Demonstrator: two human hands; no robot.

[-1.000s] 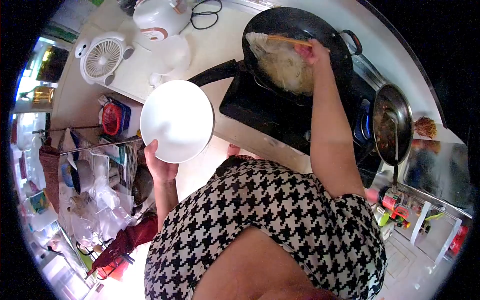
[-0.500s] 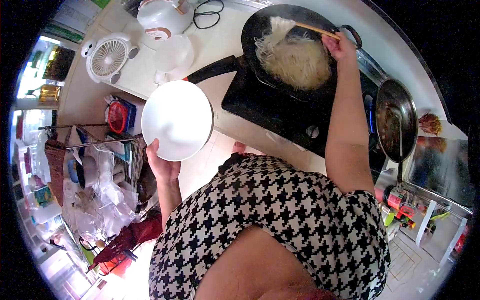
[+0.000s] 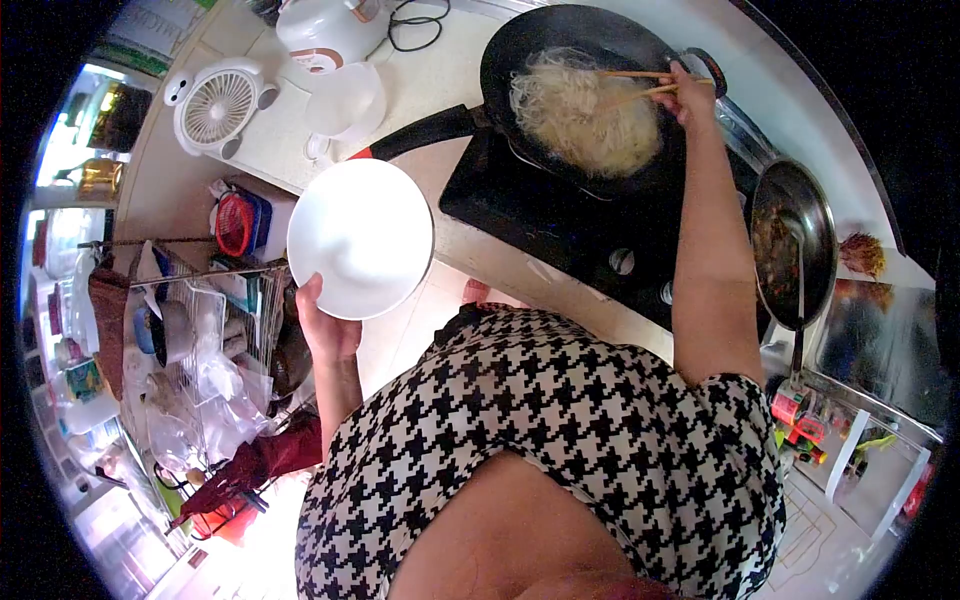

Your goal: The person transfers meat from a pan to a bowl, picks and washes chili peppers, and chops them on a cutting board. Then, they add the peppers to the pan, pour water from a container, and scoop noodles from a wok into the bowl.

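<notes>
My left hand [image 3: 328,325] grips the near rim of a white bowl [image 3: 360,240], thumb on the inside, and the bowl has nothing in it. Over the black wok [image 3: 505,90], my right hand [image 3: 690,95] holds a pair of wooden chopsticks [image 3: 640,75]. Their tips are spread and reach into pale noodles [image 3: 590,120], which lie in cloudy liquid. The wok's long black handle [image 3: 425,137] points toward the bowl.
A second pan [image 3: 795,225] with a ladle [image 3: 800,260] in it stands right of the black stove [image 3: 560,225]. On the left counter are a white fan [image 3: 220,105], a translucent container [image 3: 350,100] and a white appliance [image 3: 330,35]. A wire rack [image 3: 255,310] stands lower left.
The bundle of noodles lifted on the chopsticks is back down in the wok. My right hand has moved slightly right and the chopsticks have spread apart. The bowl has barely shifted.
</notes>
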